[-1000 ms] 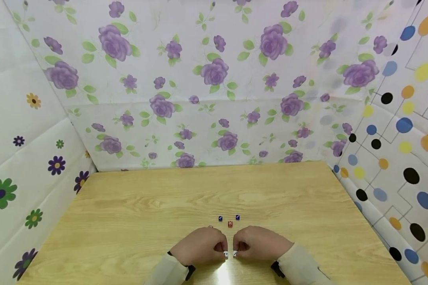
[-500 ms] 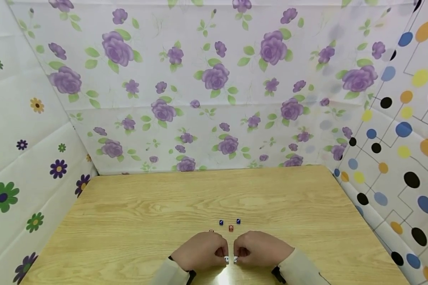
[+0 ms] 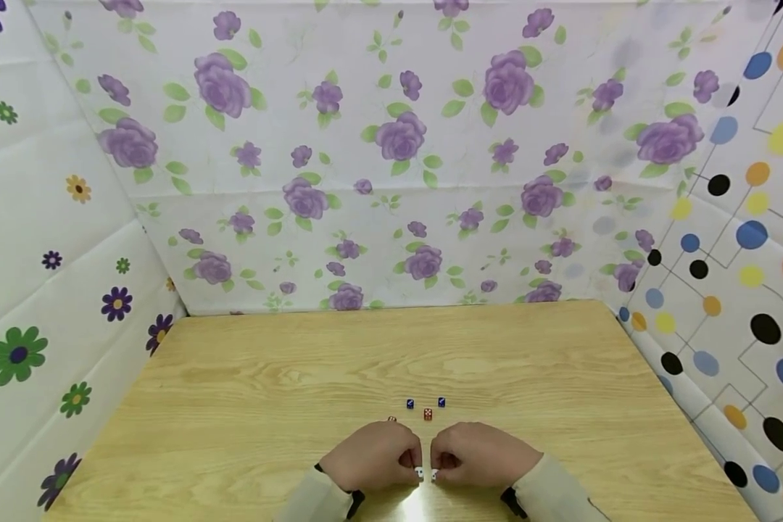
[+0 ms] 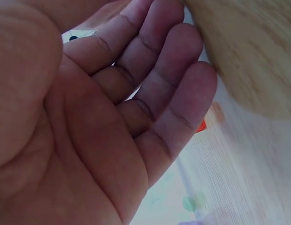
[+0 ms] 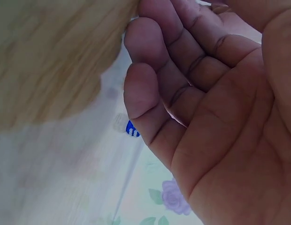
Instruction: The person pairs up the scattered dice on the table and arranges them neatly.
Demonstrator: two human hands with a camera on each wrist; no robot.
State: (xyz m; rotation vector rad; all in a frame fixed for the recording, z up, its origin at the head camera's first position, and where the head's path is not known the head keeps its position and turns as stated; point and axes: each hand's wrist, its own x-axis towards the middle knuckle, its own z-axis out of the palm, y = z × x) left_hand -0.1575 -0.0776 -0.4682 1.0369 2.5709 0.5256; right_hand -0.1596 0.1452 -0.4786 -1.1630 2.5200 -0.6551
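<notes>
Near the front edge of the table, my left hand (image 3: 373, 457) pinches a white die (image 3: 420, 472) between thumb and finger. Mirroring it, my right hand (image 3: 484, 455) pinches another white die (image 3: 434, 475). A narrow gap separates the two white dice. Just beyond the hands lie two blue dice (image 3: 409, 404) and a red die (image 3: 427, 414). A second red die (image 3: 392, 419) shows only its top behind the left hand. The left wrist view has a bit of a red die (image 4: 201, 126) past the curled fingers; the right wrist view has part of a blue die (image 5: 132, 129).
The wooden table (image 3: 287, 377) carries the dice. A purple-flowered sheet (image 3: 378, 167) hangs along its back edge. A flower-print sheet (image 3: 32, 290) stands at the left, and a dotted sheet (image 3: 724, 290) at the right.
The head view has shifted slightly. Both hands keep their pinch on the white dice, nearly still against the table, and the other dice have not moved.
</notes>
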